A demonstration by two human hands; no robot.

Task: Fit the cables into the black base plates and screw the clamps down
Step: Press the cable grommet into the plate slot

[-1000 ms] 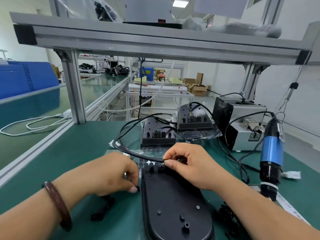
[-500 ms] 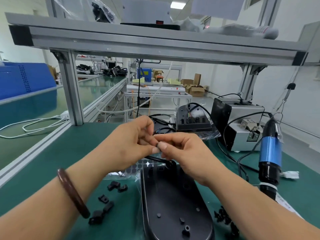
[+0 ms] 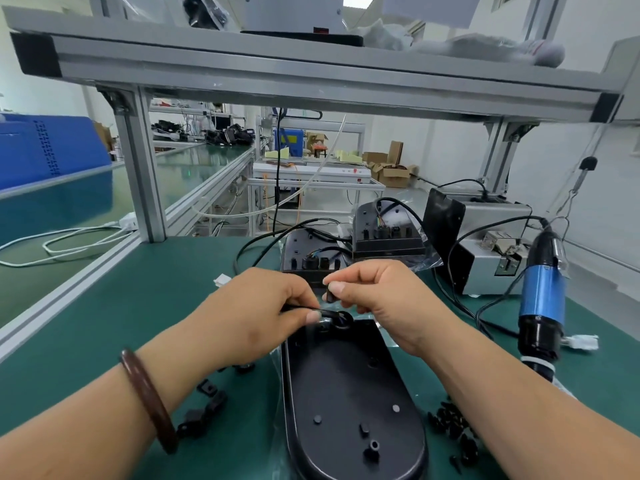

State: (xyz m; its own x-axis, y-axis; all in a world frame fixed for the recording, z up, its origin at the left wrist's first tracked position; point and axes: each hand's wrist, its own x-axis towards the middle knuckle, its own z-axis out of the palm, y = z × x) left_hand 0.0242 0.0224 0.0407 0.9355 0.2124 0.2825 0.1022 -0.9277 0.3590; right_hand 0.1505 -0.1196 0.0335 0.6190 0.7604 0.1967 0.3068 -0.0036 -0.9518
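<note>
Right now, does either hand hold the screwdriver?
No, the blue screwdriver is untouched; left hand pinches the cable, right hand a black piece.

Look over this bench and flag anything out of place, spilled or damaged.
Nothing looks damaged. Two loose scatters stand out. Small black clamps lie strewn at odd angles on the green mat left of the base plate. Black screws sit in a spilled heap to its right. Neither lot is in a tray.

Green workbench (image 3: 145, 306), aluminium frame (image 3: 311, 81), white walls (image 3: 450, 147)
</note>
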